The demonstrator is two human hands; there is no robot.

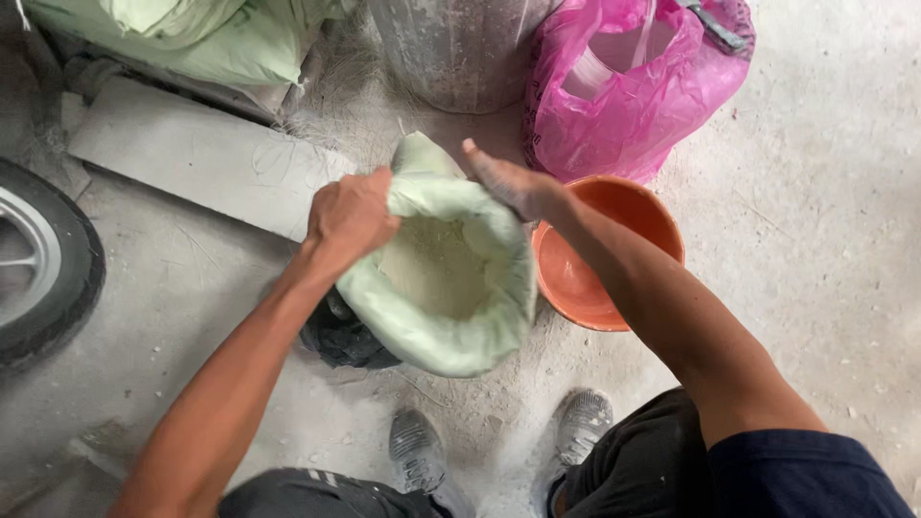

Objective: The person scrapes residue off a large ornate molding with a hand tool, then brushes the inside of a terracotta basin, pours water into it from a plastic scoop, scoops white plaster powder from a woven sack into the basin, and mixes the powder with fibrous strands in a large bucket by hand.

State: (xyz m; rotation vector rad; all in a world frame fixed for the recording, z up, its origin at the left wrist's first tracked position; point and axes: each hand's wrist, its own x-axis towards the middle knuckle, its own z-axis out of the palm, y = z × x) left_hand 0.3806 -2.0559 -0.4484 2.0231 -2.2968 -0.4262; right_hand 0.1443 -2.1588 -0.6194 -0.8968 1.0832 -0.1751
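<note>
Holding open a pale green sack (451, 317) of powder on the dusty floor (815, 269).
The left hand (350, 213) is clenched on the sack's rolled rim at the near left; the right hand (508, 180) grips the far rim, fingers partly extended. The sack stands between the person's shoes, with an orange bucket (614, 206) just beside it on the right, a pink plastic bag (633, 96) behind that, and a tyre (48, 269) well apart to the left.
</note>
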